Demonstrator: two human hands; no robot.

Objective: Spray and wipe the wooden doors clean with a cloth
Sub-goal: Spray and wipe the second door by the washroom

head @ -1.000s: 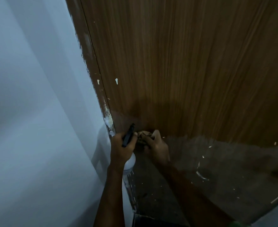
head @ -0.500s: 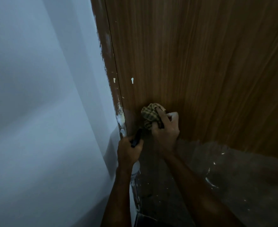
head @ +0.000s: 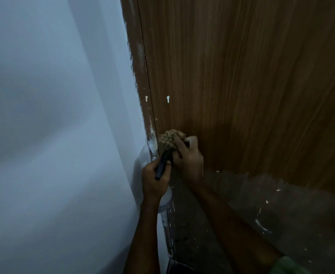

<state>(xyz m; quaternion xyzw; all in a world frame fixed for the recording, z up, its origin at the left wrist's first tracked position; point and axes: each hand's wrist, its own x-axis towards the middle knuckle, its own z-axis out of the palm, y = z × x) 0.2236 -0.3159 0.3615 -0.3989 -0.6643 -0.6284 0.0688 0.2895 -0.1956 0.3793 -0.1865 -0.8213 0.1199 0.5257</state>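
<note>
Against door (head: pixel 231 86), cloth (head: pixel 169 140) bunched in right hand (head: pixel 188 157) grip, above knuckles

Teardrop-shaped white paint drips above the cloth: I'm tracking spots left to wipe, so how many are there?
2. One drip sits on the door frame, the other drip on the door just right of the seam, level with it. Smaller specks and smears exist too; dim light may hide more.

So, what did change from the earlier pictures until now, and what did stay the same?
The right hand carried the checked cloth up the wooden door, from low by the grey lower band to the brown wood near the frame edge, and presses it there. The left hand kept its grip on the spray bottle, close beside the right hand. The two white paint drips above are unwiped.
</note>
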